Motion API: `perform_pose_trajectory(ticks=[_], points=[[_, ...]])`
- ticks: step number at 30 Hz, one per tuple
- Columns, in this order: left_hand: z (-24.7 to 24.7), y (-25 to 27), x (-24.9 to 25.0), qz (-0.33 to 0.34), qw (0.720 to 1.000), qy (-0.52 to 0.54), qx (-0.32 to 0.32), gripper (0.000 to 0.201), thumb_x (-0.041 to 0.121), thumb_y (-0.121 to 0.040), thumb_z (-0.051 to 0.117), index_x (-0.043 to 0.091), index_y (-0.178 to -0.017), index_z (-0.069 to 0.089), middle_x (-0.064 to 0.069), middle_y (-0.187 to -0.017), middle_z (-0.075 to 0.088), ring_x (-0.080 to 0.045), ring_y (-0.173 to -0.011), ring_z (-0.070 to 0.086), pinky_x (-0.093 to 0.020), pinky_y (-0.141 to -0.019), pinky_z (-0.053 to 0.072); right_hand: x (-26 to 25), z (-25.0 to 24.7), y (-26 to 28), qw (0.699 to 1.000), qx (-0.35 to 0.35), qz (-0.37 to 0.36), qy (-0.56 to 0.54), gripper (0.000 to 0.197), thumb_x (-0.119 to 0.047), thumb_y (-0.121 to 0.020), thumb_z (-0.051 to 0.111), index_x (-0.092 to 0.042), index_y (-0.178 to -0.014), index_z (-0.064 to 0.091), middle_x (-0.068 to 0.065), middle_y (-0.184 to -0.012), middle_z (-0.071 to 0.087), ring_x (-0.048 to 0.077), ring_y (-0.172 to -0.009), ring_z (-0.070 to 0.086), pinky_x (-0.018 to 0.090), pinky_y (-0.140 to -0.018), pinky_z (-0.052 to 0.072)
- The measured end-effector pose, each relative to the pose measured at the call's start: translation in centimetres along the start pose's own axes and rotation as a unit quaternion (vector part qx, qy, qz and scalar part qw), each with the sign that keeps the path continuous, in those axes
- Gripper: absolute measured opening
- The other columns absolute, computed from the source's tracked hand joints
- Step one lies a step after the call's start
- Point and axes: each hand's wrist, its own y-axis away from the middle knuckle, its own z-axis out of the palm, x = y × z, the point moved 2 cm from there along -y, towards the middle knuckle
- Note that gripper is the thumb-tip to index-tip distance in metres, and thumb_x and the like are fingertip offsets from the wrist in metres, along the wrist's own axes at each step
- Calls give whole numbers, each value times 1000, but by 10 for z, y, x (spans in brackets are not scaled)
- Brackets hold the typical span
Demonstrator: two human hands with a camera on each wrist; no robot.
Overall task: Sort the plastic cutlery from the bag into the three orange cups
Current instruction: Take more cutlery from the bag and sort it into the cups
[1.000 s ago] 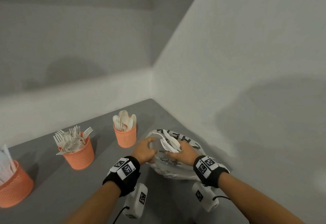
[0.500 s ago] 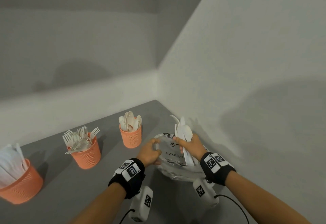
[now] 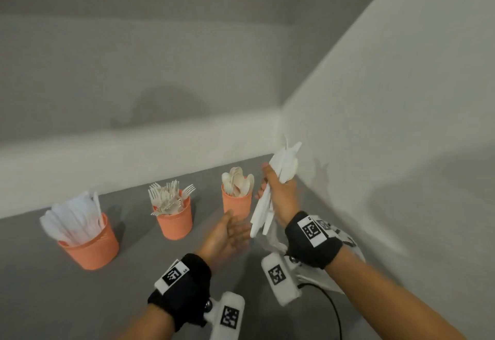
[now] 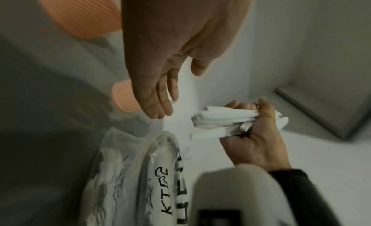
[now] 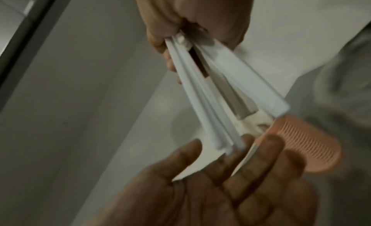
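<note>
My right hand (image 3: 280, 196) grips a bundle of white plastic cutlery (image 3: 285, 161), lifted clear of the bag (image 3: 355, 252) and tilted, with the handles pointing down-left. Just under the handle ends my left hand (image 3: 231, 234) lies open, palm up, holding nothing. The right wrist view shows the cutlery handles (image 5: 220, 89) fanning out of the fist toward the left hand's fingers (image 5: 240, 174). Three orange cups stand in a row: knives (image 3: 91, 246), forks (image 3: 175, 222), spoons (image 3: 237, 204). The clear printed bag (image 4: 140, 174) lies crumpled below both hands.
The grey table (image 3: 53, 299) ends at a white wall (image 3: 375, 152) close on the right and a ledge (image 3: 134, 152) behind the cups. A black cable (image 3: 334, 310) runs from the right wrist camera.
My right hand has pulled the cutlery bundle up out of the bag and toward the spoon cup. My left hand has let go of the bag and opened palm up beneath the handles.
</note>
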Motion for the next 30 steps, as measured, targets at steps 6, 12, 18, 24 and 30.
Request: perform_pose_trajectory(ticks=[6,12,18,24,30], points=[[-57,24,6,-41,983,178,12,52,41,-99,27,1,-113,58,-14,-96,63,-26,-90,59,-39,-86,48,42,82,40,998,-53,18,-22,25,-26,-76,75,-5,-80,60,6,-52,58,19,-45,56,25,-46,48],[-96,48,35,8,979,195,51,45,32,-101,28,3,-98,63,-11,-78,70,-22,-74,66,-36,-75,54,63,133,67,989,-142,-7,29,16,-4,-77,72,2,-89,62,9,-74,67,6,-60,66,21,-57,55],[-121,59,43,28,991,129,15,70,61,-93,20,8,-118,59,-8,-84,70,-19,-77,62,-32,-70,52,82,168,77,984,-174,-5,49,37,-15,-75,75,2,-103,57,17,-81,65,13,-60,65,29,-57,53],[-140,72,69,188,970,-128,81,28,41,-93,46,18,-95,62,9,-65,60,-2,-55,53,-19,-61,43,95,183,84,955,-270,-14,120,18,4,-86,56,-3,-102,57,2,-77,62,8,-66,63,19,-59,52],[-159,75,86,236,948,-149,152,25,18,-78,71,0,-95,67,-6,-78,71,-12,-65,67,-17,-52,49,109,191,110,889,-425,35,168,16,6,-84,52,-8,-90,54,-4,-43,51,6,-36,50,17,-42,43]])
